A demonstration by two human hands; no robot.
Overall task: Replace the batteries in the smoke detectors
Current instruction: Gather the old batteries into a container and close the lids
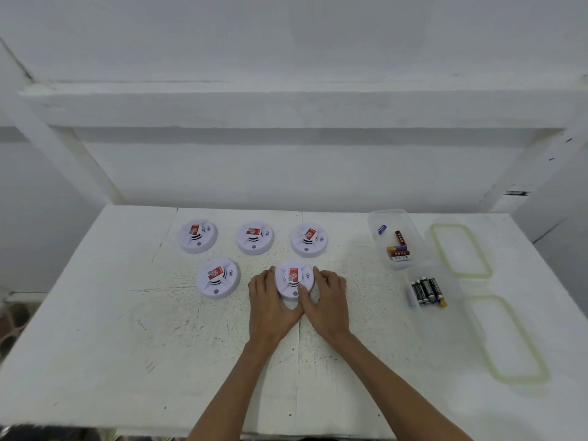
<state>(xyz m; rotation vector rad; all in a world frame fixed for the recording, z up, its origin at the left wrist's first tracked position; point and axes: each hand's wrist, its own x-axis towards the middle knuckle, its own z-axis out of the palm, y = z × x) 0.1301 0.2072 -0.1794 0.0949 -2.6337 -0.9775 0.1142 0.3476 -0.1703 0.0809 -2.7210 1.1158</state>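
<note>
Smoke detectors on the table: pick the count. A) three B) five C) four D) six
B: five smoke detectors lie there, three in the back row and two in front, with the left hand and the right hand gripping the front right detector.

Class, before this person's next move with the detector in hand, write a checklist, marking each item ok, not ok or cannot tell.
1. Grip: left hand and right hand both hold the held detector by its rim: ok.
2. Held detector face up: ok.
3. Its battery compartment open: cannot tell, underside hidden.
4. Black batteries and red batteries in lidless tubs: ok.
5. Which set is fresh: cannot tell.
6. Four other detectors clear of hands: ok.
</note>
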